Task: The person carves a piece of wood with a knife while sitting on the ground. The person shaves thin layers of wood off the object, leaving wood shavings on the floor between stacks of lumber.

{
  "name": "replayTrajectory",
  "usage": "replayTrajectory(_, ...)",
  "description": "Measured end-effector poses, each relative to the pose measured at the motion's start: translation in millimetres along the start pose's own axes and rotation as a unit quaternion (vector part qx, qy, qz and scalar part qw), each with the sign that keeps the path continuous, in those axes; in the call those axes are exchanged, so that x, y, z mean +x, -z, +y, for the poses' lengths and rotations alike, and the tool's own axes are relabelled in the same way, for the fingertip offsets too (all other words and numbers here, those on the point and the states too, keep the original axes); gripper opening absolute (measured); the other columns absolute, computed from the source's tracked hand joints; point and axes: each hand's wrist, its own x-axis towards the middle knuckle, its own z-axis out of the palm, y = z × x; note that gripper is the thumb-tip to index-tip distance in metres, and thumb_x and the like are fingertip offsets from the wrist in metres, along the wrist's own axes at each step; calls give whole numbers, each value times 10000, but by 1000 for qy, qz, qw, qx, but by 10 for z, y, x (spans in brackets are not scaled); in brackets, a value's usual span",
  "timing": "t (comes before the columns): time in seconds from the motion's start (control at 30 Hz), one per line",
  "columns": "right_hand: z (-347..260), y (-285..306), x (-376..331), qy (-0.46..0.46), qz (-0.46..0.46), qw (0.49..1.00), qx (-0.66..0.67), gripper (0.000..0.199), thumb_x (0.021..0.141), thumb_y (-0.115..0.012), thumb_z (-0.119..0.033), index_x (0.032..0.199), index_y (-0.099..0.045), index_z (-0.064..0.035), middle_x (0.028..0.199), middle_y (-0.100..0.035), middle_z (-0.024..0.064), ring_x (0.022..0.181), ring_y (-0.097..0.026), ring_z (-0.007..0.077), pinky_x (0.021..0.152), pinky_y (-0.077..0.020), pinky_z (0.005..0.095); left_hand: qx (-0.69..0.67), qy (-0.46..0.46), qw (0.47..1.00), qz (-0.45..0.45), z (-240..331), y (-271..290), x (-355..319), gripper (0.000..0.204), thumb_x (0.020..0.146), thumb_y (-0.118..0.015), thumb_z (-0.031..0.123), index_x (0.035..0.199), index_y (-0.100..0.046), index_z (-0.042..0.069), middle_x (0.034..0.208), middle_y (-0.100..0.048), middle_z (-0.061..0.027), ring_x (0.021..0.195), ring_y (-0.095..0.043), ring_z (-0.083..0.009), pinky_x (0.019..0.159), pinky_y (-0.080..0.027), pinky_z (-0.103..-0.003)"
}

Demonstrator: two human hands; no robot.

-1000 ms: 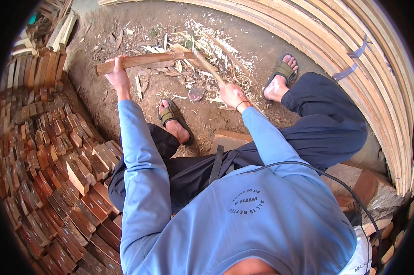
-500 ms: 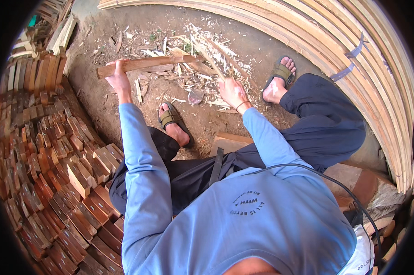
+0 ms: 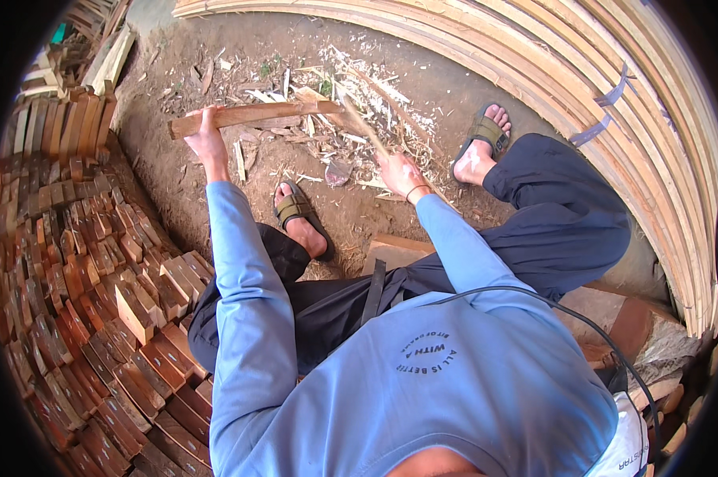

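My left hand [image 3: 206,141] grips a long reddish wooden stick [image 3: 256,116] near its left end and holds it level above the dirt ground. My right hand [image 3: 399,171] is closed on the handle of a chopping blade [image 3: 360,127] that slants up and left, its edge meeting the stick's right end. The blade is blurred. Pale wood shavings [image 3: 359,103] lie scattered on the ground under the stick. I sit with both sandalled feet out in front, the left foot [image 3: 299,215] between my arms.
Stacked short reddish wood blocks [image 3: 97,302] fill the left side. Long pale wooden slats [image 3: 613,119] curve along the top and right. A flat board [image 3: 395,253] lies by my knee. A black cable [image 3: 534,306] runs across my shoulder. Rough blocks [image 3: 645,334] sit at right.
The blade has shifted slightly against the stick's right end, and my right hand has moved a little. The stick and my left hand stay where they were.
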Motion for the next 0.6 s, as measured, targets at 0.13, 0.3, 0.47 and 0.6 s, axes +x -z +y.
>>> replayTrajectory(0.13,10,65,12,-45,-70,994,-68,391,948,-513,-281,860,-688,58,721,-646,258,660,-655,385,692,-529,487,5,-19,1000,-11,5,-1,64,80,834,-667,49,834,-594,18,816,-695,-91,757,-640,-151,762,-479,-288)
replayTrajectory(0.3,-350,300,23,-34,-1,999,38,480,994,-492,-323,742,-635,59,572,-583,220,492,-593,350,505,-465,464,12,-14,1000,3,-53,62,63,89,835,-673,47,815,-591,19,808,-688,-86,762,-650,-167,763,-485,-294)
replayTrajectory(0.47,-190,132,17,10,33,999,-24,438,983,-495,-298,799,-655,66,645,-614,262,609,-653,396,592,-494,483,28,7,1000,3,-69,122,64,80,834,-668,43,812,-597,16,811,-683,-81,766,-660,-173,753,-489,-294)
replayTrajectory(0.6,288,-116,162,30,36,997,-64,411,976,-501,-286,832,-669,60,653,-614,275,606,-648,411,601,-504,486,16,-37,999,-26,2,-22,44,63,841,-658,51,818,-610,18,814,-681,-78,764,-658,-165,744,-490,-288)
